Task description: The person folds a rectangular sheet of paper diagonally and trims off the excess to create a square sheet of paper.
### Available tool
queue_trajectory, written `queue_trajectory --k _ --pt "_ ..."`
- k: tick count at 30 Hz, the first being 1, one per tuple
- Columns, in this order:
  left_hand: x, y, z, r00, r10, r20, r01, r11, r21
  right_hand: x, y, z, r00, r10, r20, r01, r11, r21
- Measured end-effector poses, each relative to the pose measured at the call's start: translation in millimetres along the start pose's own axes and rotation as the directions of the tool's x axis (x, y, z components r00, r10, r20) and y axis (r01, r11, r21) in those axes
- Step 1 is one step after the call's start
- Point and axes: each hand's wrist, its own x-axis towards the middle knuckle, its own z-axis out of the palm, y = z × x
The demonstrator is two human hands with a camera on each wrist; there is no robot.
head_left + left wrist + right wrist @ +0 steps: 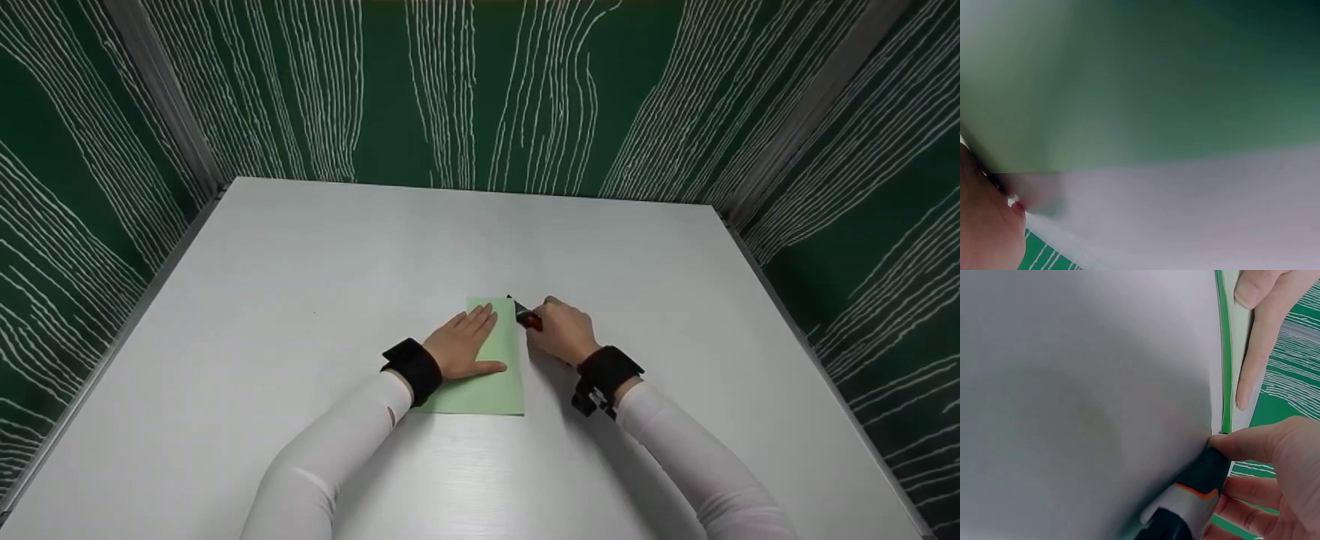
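My left hand [461,349] lies flat on a light green sheet of paper [487,397], fingers pointing to its far end and thumb spread toward its right edge. In the right wrist view the paper's edge [1226,354] shows more than one layer. My right hand [566,334] grips what looks like a utility knife [529,319], dark with a red part. Up close, the knife [1199,481] has a tapered black nose, an orange line and a grey body. Its nose sits right at the paper's right edge near the far corner, with my thumb on it; no blade shows.
The white table [300,247] reaches out on all sides of the paper. Green walls [382,97] with white wavy lines stand behind it and at both sides. Black bands [412,371] with cameras are strapped round both wrists.
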Motion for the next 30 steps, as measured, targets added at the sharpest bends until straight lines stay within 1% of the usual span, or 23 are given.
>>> queue_trajectory --k 6,9,13,16,20,25,30 --pt "-5.6 4.7 -5.4 1.0 0.001 -0.003 -0.001 1.0 -0.02 7.0 4.6 0.2 0.999 0.032 0.0 -0.033 0.999 -0.011" --pt "-8.0 6.6 -8.1 1.0 0.003 -0.006 -0.003 1.0 -0.028 8.1 6.2 0.7 1.0 0.03 -0.004 -0.03 0.999 -0.011" --pt "-4.9 3.4 -4.1 1.0 0.001 -0.012 -0.001 1.0 -0.025 8.2 5.4 1.1 0.999 0.034 -0.009 -0.034 0.999 0.0" --pt "-1.4 0.4 -0.2 1.0 -0.001 -0.01 0.001 1.0 -0.016 8.2 5.3 0.8 0.999 0.053 -0.003 -0.053 0.999 0.01" --pt "0.2 -0.1 0.0 1.0 -0.001 -0.004 0.001 1.0 -0.015 7.3 8.7 -1.1 0.997 0.081 0.005 -0.081 0.996 0.023" --pt "0.2 0.7 -0.5 1.0 -0.006 -0.002 0.006 1.0 -0.017 3.1 23.3 -6.1 0.994 0.107 0.002 -0.107 0.993 0.057" --pt "2.3 0.5 1.6 1.0 -0.019 0.01 0.019 1.0 0.0 -4.5 50.2 -13.9 0.986 0.165 0.011 -0.165 0.981 0.1"
